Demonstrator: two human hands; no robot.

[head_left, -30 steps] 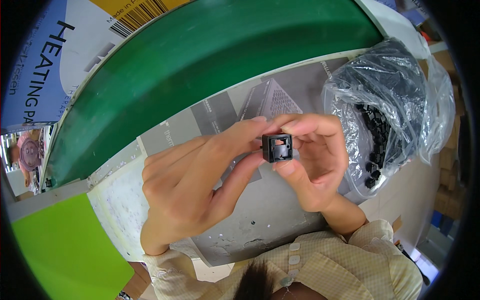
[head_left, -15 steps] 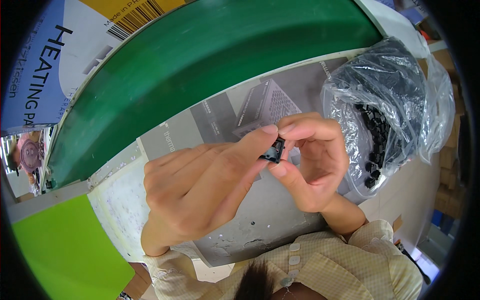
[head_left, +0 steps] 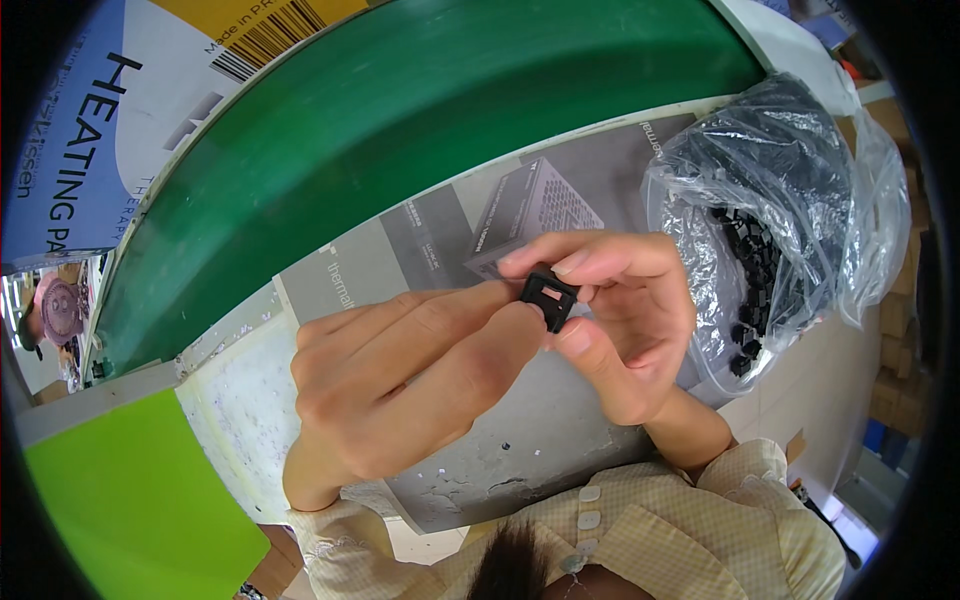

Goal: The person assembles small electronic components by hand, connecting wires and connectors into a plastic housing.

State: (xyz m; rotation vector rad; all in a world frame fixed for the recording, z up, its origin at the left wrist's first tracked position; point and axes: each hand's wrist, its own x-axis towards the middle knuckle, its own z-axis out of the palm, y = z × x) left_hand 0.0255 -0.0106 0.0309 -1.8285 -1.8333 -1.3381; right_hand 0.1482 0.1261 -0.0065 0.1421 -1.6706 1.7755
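Note:
A small black plastic housing (head_left: 549,296) with a rectangular opening is pinched between my two hands over the worktop. My left hand (head_left: 415,370) closes thumb and forefinger on its left and lower edge. On the other side, my right hand (head_left: 635,320) grips its upper and right edges between thumb and fingers. Part of the housing is hidden behind the fingertips. To the right of my hands, a clear plastic bag (head_left: 760,170) lines a tub holding several small black parts (head_left: 750,290).
A grey printed cardboard sheet (head_left: 370,245) covers the worktop under my hands. Beyond it runs a green conveyor belt (head_left: 400,130). A blue and white carton (head_left: 80,170) stands at far left, above a lime-green panel (head_left: 130,490). A tiny dark piece (head_left: 506,447) lies on the sheet.
The black housing has been turned in my fingers, so its face with the rectangular opening now shows. My left thumb has shifted down, and my right fingers have moved left over the top edge.

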